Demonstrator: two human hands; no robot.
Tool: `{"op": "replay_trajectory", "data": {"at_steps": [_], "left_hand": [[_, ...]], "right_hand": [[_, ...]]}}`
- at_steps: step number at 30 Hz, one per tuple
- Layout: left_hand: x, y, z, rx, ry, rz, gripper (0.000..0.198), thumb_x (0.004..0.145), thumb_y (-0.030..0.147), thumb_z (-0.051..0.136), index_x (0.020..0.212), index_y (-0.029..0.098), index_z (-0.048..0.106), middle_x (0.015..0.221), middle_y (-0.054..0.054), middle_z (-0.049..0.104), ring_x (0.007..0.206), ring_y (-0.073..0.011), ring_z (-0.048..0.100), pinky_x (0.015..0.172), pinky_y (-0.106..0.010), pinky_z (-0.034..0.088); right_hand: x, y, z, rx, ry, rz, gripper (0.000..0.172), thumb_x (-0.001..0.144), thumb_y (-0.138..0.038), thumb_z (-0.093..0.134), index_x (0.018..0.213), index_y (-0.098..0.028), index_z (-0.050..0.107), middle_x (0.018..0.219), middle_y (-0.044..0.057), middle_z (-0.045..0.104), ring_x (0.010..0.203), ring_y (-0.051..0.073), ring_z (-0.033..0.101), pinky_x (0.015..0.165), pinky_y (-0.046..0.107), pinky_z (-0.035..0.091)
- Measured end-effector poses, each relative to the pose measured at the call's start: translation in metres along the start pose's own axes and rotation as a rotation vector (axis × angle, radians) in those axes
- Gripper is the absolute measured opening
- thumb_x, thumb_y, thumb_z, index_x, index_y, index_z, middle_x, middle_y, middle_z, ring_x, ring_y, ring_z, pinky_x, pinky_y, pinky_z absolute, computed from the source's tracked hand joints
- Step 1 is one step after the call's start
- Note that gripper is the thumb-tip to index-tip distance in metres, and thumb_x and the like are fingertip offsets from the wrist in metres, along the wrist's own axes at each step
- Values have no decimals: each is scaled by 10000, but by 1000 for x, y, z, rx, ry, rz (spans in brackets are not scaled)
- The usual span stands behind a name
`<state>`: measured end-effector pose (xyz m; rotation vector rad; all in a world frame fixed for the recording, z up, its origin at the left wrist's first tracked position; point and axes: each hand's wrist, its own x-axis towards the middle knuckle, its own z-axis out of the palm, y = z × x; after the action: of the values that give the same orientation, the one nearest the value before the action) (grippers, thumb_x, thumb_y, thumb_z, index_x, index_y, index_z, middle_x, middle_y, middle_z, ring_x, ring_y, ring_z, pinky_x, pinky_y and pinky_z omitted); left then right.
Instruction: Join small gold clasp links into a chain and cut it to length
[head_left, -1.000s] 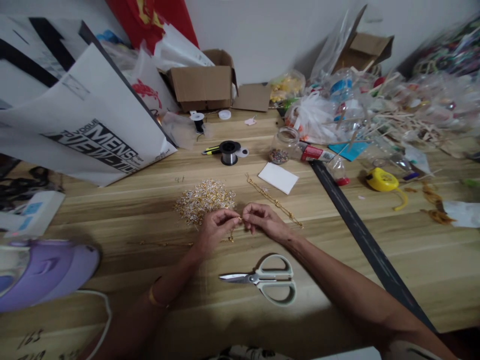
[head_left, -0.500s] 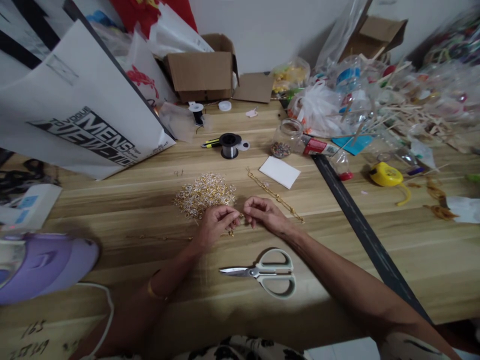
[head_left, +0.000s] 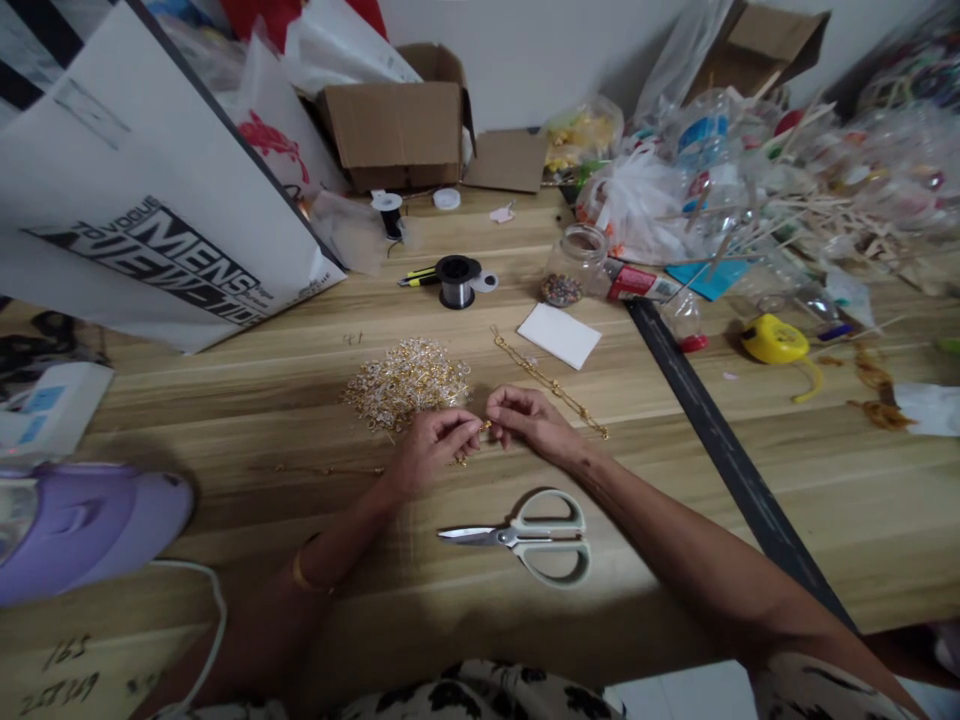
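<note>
My left hand (head_left: pixel 433 450) is closed in a pinch on the end of a thin gold chain (head_left: pixel 330 470), which runs out under my left wrist to the left. Facing it, my right hand (head_left: pixel 531 420) pinches the same small gold end between thumb and fingers; the exact piece is too small to make out. Just behind my left hand lies a heap of small gold and clear pieces (head_left: pixel 409 380). A second gold chain (head_left: pixel 551 385) is stretched out beyond my right hand. Scissors with pale handles (head_left: pixel 517 537) lie in front of both hands.
Behind the heap stand a wire spool (head_left: pixel 457 282) and a jar of beads (head_left: pixel 574 268), with a white card (head_left: pixel 560 336) nearby. A yellow tape measure (head_left: pixel 775 340) lies right. At left are a paper bag (head_left: pixel 172 200) and a purple appliance (head_left: pixel 112 530).
The view has shifted slightly. My hands keep their pinch almost in place, and the gold piece between the fingertips shows a little more clearly.
</note>
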<state>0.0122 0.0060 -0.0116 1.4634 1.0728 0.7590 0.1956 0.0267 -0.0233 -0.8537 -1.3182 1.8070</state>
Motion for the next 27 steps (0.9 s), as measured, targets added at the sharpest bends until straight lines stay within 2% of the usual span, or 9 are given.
{"op": "replay_trajectory", "data": {"at_steps": [8, 27], "left_hand": [[0, 1, 1, 8, -24, 20, 260, 841, 339, 524, 735, 123, 621, 619, -9, 625, 563, -92, 561, 564, -192, 458], [0, -1, 2, -4, 20, 39, 243, 857, 333, 512, 783, 126, 615, 577, -1, 624, 517, -90, 569, 535, -187, 471]], "right_hand": [[-1, -3, 1, -27, 2, 13, 222, 797, -355, 632, 779, -142, 569, 605, -30, 558, 500, 66, 523, 478, 168, 441], [-2, -4, 1, -35, -33, 4, 207, 806, -340, 622, 782, -140, 575, 616, -26, 555, 518, 66, 522, 482, 165, 439]]}}
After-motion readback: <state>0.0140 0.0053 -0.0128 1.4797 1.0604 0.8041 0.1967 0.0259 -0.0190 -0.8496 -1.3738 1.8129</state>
